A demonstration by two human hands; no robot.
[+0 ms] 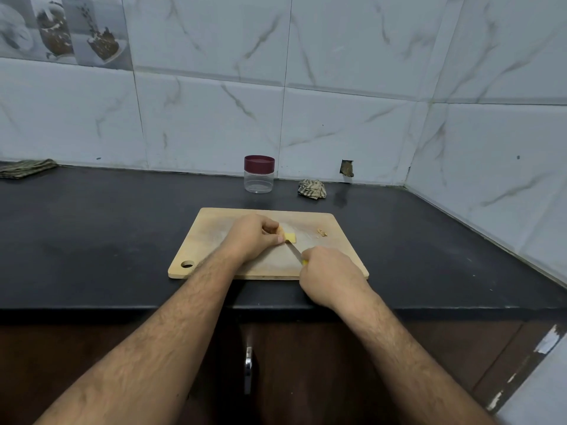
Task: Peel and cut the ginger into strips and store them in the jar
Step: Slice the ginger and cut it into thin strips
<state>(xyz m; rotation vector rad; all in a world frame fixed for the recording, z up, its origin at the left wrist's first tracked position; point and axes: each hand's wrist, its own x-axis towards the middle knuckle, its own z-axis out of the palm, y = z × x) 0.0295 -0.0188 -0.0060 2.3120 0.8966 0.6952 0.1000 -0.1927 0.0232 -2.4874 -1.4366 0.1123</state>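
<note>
A peeled yellow piece of ginger (290, 237) lies on the wooden cutting board (221, 256). My left hand (253, 237) pinches its left end with curled fingers. My right hand (326, 271) grips a knife (294, 252) with a yellow handle; the blade slants up to the ginger's lower left edge. A small heap of brown peel (321, 232) sits on the board's right side. The clear jar (259, 174) with a maroon lid, closed, stands upright behind the board by the wall.
The board rests on a black counter (92, 240) near its front edge. A crumpled striped cloth (312, 188) lies right of the jar, a folded cloth (26, 168) at far left. Tiled walls close the back and right. A cabinet handle (248, 369) is below.
</note>
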